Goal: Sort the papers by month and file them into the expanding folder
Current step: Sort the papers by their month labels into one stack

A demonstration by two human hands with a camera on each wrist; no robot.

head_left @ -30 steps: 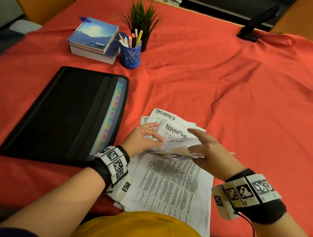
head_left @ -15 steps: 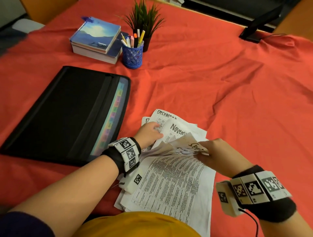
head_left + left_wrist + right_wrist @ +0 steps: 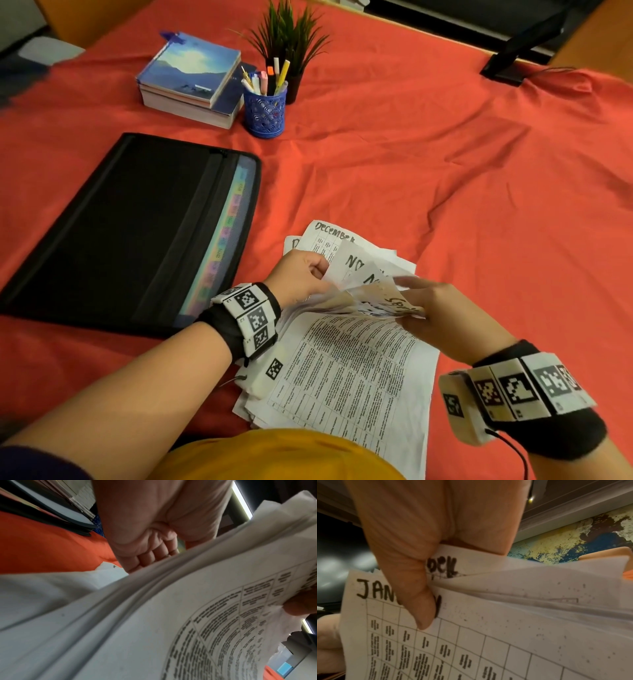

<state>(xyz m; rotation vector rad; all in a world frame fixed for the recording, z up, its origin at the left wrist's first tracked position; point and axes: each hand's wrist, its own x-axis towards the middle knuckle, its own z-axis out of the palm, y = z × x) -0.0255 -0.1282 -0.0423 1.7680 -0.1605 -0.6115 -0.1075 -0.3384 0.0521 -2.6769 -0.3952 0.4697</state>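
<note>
A stack of white papers with handwritten month names lies on the red cloth at the table's front edge. My left hand curls round the lifted left edge of several sheets. My right hand pinches the right edge of the same lifted sheets; its thumb lies across a sheet headed January. Sheets marked December and November lie behind the hands. The black expanding folder lies to the left, its coloured tabs showing.
At the back stand a stack of books, a blue pen cup and a small potted plant. A black stand sits at the far right. Wrinkled red cloth covers the table.
The bundle of sheets has been lifted higher between both hands and fanned. My right hand has closed on its right edge, and my left hand has slid along the left edge.
</note>
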